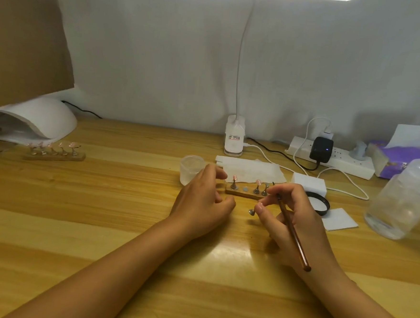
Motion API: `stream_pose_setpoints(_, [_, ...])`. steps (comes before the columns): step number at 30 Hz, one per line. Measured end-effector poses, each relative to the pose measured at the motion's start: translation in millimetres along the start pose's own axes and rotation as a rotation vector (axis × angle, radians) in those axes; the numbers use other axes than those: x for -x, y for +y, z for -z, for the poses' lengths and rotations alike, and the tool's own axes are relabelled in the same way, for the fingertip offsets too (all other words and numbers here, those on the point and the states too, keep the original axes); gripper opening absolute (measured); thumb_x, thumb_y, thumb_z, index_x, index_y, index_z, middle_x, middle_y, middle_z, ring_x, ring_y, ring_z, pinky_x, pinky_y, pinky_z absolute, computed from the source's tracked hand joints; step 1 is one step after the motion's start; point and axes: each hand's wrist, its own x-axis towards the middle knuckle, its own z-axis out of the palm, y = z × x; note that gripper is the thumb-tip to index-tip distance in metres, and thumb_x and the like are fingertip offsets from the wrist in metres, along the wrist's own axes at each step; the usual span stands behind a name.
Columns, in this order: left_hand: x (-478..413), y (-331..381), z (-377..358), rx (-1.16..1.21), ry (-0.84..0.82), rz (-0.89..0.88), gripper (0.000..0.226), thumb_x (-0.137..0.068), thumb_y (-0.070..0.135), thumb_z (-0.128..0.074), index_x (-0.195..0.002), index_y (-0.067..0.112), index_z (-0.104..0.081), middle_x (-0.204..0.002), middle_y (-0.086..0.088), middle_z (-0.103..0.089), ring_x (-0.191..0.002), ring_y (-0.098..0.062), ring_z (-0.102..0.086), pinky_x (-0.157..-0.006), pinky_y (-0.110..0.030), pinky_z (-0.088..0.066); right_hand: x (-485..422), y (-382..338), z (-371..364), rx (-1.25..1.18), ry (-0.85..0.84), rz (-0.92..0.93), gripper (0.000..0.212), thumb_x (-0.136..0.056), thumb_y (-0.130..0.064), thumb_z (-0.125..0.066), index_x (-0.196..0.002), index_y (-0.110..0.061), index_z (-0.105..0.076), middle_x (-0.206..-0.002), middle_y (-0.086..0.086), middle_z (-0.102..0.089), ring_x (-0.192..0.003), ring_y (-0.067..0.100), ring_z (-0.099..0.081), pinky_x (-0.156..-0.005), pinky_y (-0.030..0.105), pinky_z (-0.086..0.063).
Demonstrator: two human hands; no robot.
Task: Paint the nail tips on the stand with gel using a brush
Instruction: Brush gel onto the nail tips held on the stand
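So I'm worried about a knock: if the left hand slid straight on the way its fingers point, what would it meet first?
Probably the wooden stand beside the left hand, whose curled fingers point right toward its near end and first peg. Depth is unclear.

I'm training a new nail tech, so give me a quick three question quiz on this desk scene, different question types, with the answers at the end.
1. True or false: the brush is held in the left hand.
2. Multiple choice: what lies off the near stand, by the right hand's fingertips? A) a tissue pack B) a small metal peg holder C) a plug
3. Fill the blank: the second stand of nail tips sits in front of the white curing ____.

Key: 1 false, the right hand grips it; 2 B; 3 lamp.
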Motion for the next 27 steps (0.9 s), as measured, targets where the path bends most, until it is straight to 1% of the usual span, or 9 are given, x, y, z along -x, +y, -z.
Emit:
stream_pose_setpoints(3, [-1,0,1,-0.018,-0.065,0.013,0.048,-0.088,0.038,-0.067,-0.130,0.028,-0.046,-0.113,0.012,-0.061,-0.079,-0.003,-0.060,-0.076,-0.029,-0.053,0,0,0,0.010,-0.008,0.000,0.035,-0.084,-0.025,-0.072,-0.112,-0.023,-0.050,-0.092,-0.012,-0.065,-0.059,0.003,-0.060,-0.059,0.022,-0.046])
stream_pose_setpoints(5, [-1,1,1,-0.030,-0.100,-0.002,0.049,-0.088,0.039,-0.067,-0.132,0.028,-0.046,-0.117,0.014,-0.061,-0.077,-0.004,-0.059,-0.076,-0.029,-0.053,0,0,-1,0.014,-0.010,0.007,0.035,-0.084,-0.024,-0.072,-0.112,-0.022,-0.051,-0.092,-0.012,-0.065,-0.057,0.002,-0.060,-0.060,0.022,-0.047])
stream_pose_setpoints(9, [1,1,1,-0.036,-0.110,-0.047,0.045,-0.088,0.042,-0.067,-0.127,0.031,-0.049,-0.113,0.017,-0.059,-0.070,0.002,-0.054,-0.065,-0.017,-0.039,1,0,-1,0.028,-0.018,0.021,0.035,-0.084,-0.024,-0.072,-0.112,-0.022,-0.051,-0.093,-0.013,-0.065,-0.058,0.001,-0.061,-0.060,0.022,-0.046])
stream_pose_setpoints(13, [3,3,1,-0.083,-0.120,-0.099,0.027,-0.089,0.043,-0.067,-0.113,0.034,-0.060,-0.108,0.015,-0.059,-0.078,0.007,-0.050,-0.066,-0.010,-0.034,2,0,-1,0.039,-0.024,0.038,0.035,-0.083,-0.025,-0.073,-0.111,-0.024,-0.051,-0.093,-0.017,-0.064,-0.060,0.001,-0.062,-0.060,0.022,-0.048])
stream_pose_setpoints(15, [3,4,2,-0.071,-0.121,-0.105,0.018,-0.089,0.041,-0.068,-0.104,0.036,-0.060,-0.106,0.014,-0.059,-0.077,0.005,-0.051,-0.065,-0.010,-0.035,3,-1,-2,0.049,-0.036,0.054,0.036,-0.083,-0.026,-0.074,-0.110,-0.026,-0.051,-0.093,-0.019,-0.063,-0.062,0.002,-0.063,-0.060,0.021,-0.050])
stream_pose_setpoints(18, [3,5,3,-0.020,-0.118,-0.106,0.017,-0.087,0.037,-0.072,-0.096,0.038,-0.058,-0.102,0.012,-0.060,-0.072,0.002,-0.052,-0.065,-0.013,-0.038,3,-2,-3,0.074,-0.041,0.073,0.036,-0.082,-0.027,-0.074,-0.109,-0.030,-0.050,-0.092,-0.021,-0.062,-0.066,0.002,-0.063,-0.061,0.020,-0.051])
stream_pose_setpoints(21, [5,5,4,0.016,-0.124,-0.118,0.017,-0.086,0.032,-0.072,-0.100,0.036,-0.063,-0.100,0.013,-0.058,-0.071,0.001,-0.053,-0.067,-0.017,-0.043,4,-4,-2,0.093,-0.015,0.097,0.036,-0.083,-0.025,-0.073,-0.109,-0.030,-0.048,-0.092,-0.019,-0.062,-0.068,0.000,-0.061,-0.064,0.022,-0.051])
stream_pose_setpoints(24, [6,6,4,-0.015,-0.130,-0.145,0.019,-0.085,0.033,-0.072,-0.102,0.036,-0.063,-0.099,0.016,-0.058,-0.071,0.000,-0.055,-0.065,-0.017,-0.042,5,-6,-1,0.127,0.048,0.123,0.037,-0.084,-0.023,-0.072,-0.112,-0.027,-0.047,-0.094,-0.015,-0.061,-0.073,0.003,-0.062,-0.069,0.030,-0.056])
stream_pose_setpoints(27, [9,8,4,-0.045,-0.116,-0.201,0.018,-0.084,0.033,-0.072,-0.100,0.034,-0.063,-0.096,0.016,-0.058,-0.068,0.000,-0.055,-0.063,-0.016,-0.041,7,-8,1,0.161,0.082,0.139,0.038,-0.085,-0.022,-0.071,-0.115,-0.021,-0.049,-0.096,-0.013,-0.061,-0.073,0.005,-0.062,-0.068,0.035,-0.057])
